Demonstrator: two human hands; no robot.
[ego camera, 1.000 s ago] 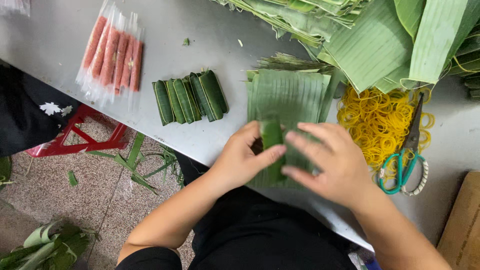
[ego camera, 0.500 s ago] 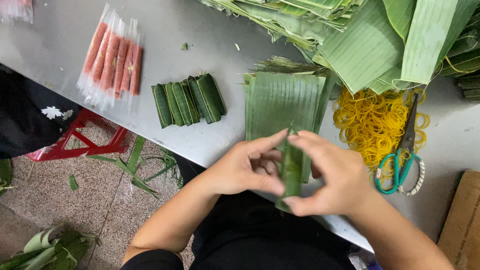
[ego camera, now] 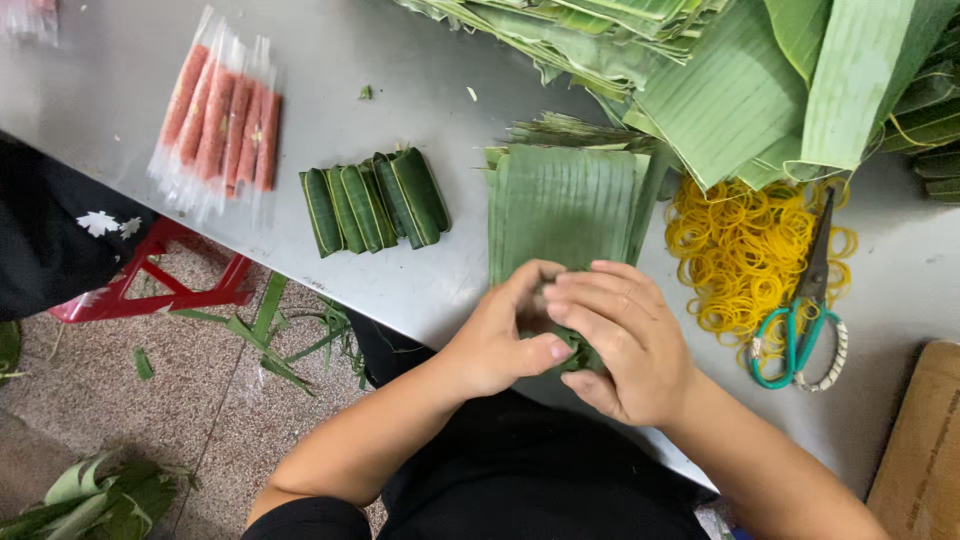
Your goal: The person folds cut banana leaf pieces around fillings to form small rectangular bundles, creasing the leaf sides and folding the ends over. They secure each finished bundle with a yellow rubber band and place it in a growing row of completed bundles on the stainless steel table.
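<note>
My left hand (ego camera: 505,335) and my right hand (ego camera: 622,335) are cupped together at the table's near edge, both closed around a small green leaf roll (ego camera: 578,357) that is mostly hidden by my fingers. Just beyond my hands lies a flat stack of cut banana-leaf pieces (ego camera: 565,205). To the left of that stack several finished leaf-wrapped rolls (ego camera: 372,200) lie side by side. Farther left are pink sausage sticks in clear plastic (ego camera: 220,125).
A heap of yellow rubber bands (ego camera: 740,250) lies right of the leaf stack, with teal-handled scissors (ego camera: 805,315) on it. Large banana leaves (ego camera: 740,80) are piled at the back. A cardboard piece (ego camera: 925,440) sits at the right. A red stool (ego camera: 150,290) and leaf scraps are on the floor.
My hands have drawn the leaf roll off the stack toward me and closed over it; it stood upright between my fingers half a second ago and is now mostly covered.
</note>
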